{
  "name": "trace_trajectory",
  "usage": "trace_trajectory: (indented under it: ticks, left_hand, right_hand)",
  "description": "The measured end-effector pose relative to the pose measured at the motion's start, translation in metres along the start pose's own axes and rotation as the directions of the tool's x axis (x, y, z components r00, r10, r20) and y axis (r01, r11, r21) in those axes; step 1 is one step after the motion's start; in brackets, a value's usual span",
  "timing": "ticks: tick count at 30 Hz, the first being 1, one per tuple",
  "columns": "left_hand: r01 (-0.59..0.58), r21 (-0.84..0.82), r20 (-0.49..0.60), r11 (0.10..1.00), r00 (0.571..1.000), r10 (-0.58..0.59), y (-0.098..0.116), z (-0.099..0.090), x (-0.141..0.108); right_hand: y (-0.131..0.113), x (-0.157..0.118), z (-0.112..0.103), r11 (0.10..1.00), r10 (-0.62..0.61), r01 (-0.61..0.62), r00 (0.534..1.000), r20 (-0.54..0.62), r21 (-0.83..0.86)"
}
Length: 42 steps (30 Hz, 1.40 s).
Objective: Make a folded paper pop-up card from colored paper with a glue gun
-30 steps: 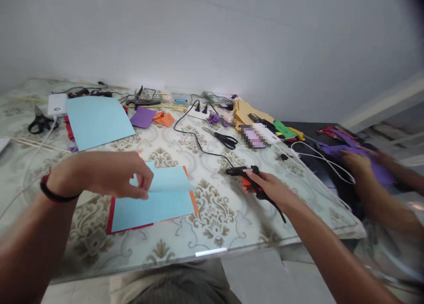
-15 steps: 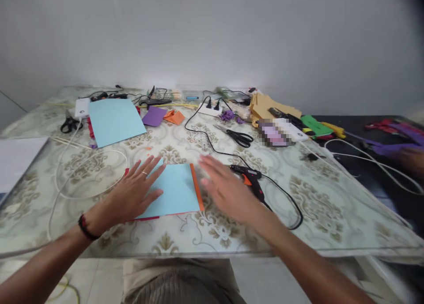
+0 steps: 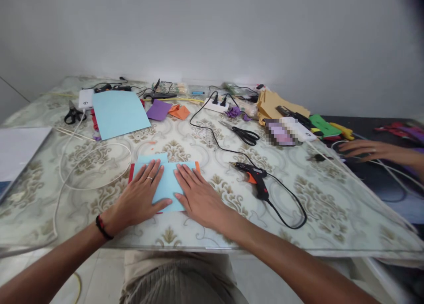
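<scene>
Both palms lie flat on a light blue paper piece point(image 3: 168, 185) near the table's front edge. My left hand point(image 3: 142, 193) covers its left part, fingers spread and pointing away from me. My right hand point(image 3: 198, 196) rests on its right part, fingers extended. Red strips show at the paper's left and lower edges, and a bit of orange at its upper right corner. A small blue flap sticks out behind it. To the right of my right hand lies a black glue gun point(image 3: 253, 176) with an orange trigger, its cord looping beside it.
Behind are black scissors point(image 3: 245, 134), a white power strip point(image 3: 216, 105), a large blue sheet point(image 3: 121, 114), purple paper point(image 3: 159, 110) and orange paper point(image 3: 179, 112). At the right, another person's hand point(image 3: 371, 149) is over a dark surface. White cable loops at the left.
My right hand has come down and left onto the blue paper, and my left hand lies on it too. The other person's hand has reached further into view from the right.
</scene>
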State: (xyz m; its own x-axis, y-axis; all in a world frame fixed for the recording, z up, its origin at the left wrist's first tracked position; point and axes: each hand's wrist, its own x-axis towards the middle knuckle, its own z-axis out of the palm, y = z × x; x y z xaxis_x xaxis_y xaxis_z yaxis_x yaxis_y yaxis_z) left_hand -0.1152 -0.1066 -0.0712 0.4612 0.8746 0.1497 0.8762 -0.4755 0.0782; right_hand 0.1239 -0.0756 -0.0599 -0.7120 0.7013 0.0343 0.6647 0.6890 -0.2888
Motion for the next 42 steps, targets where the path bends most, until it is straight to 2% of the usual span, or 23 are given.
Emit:
trace_trajectory:
  ticks: [4, 7, 9, 12, 15, 17, 21, 29, 32, 36, 39, 42]
  left_hand:
    - [0.035, -0.002, -0.005, 0.999, 0.999, -0.035, -0.011, -0.001, -0.011]
    - [0.048, 0.023, 0.001, 0.999, 0.999, -0.048, -0.015, -0.005, -0.016]
    - [0.038, 0.045, 0.014, 0.998, 0.999, -0.039, -0.014, -0.009, -0.014]
    - [-0.004, 0.072, 0.034, 0.997, 0.999, 0.001, -0.007, -0.014, -0.005]
    - [-0.040, 0.094, 0.031, 0.995, 0.999, 0.038, -0.001, -0.010, 0.004]
    - [-0.037, 0.091, 0.010, 0.995, 0.999, 0.036, 0.001, -0.005, 0.005]
    - [-0.020, 0.046, -0.031, 0.999, 0.999, 0.021, -0.006, 0.003, -0.003]
    - [-0.031, 0.011, -0.018, 0.999, 0.999, 0.031, -0.031, 0.000, -0.019]
    - [-0.016, 0.025, 0.017, 1.000, 1.000, 0.015, -0.053, -0.010, -0.028]
    - [0.039, -0.020, 0.013, 0.999, 0.999, -0.039, -0.078, -0.040, -0.041]
    - [0.043, -0.055, -0.032, 0.998, 0.999, -0.044, -0.069, -0.054, -0.044]
    - [-0.052, -0.040, -0.028, 0.998, 0.998, 0.050, -0.039, -0.044, -0.039]
  right_hand:
    - [0.014, -0.010, -0.001, 0.999, 0.032, -0.032, 0.999, 0.001, 0.006]
    - [0.017, -0.013, -0.007, 0.998, 0.063, -0.064, 0.997, 0.050, 0.010]
    - [0.011, -0.009, -0.013, 0.997, 0.077, -0.077, 0.994, 0.079, -0.009]
    - [-0.011, 0.008, -0.019, 0.997, 0.068, -0.066, 0.997, 0.048, -0.036]
    - [-0.031, 0.026, -0.012, 0.999, 0.033, -0.032, 0.999, 0.007, -0.026]
    - [-0.034, 0.032, -0.004, 1.000, 0.025, -0.025, 1.000, 0.016, -0.010]
    - [-0.020, 0.026, 0.006, 0.999, 0.033, -0.033, 0.999, 0.030, -0.003]
    - [0.013, -0.005, 0.002, 0.999, 0.040, -0.038, 0.998, 0.040, -0.034]
    - [0.032, -0.019, 0.000, 0.999, 0.040, -0.039, 0.998, 0.040, -0.006]
    - [0.051, -0.033, -0.014, 0.999, 0.034, -0.034, 0.998, 0.050, 0.010]
    - [0.042, -0.032, -0.026, 1.000, 0.009, -0.009, 1.000, -0.017, -0.009]
    - [0.017, -0.023, -0.023, 0.998, -0.054, 0.053, 0.998, -0.034, -0.030]
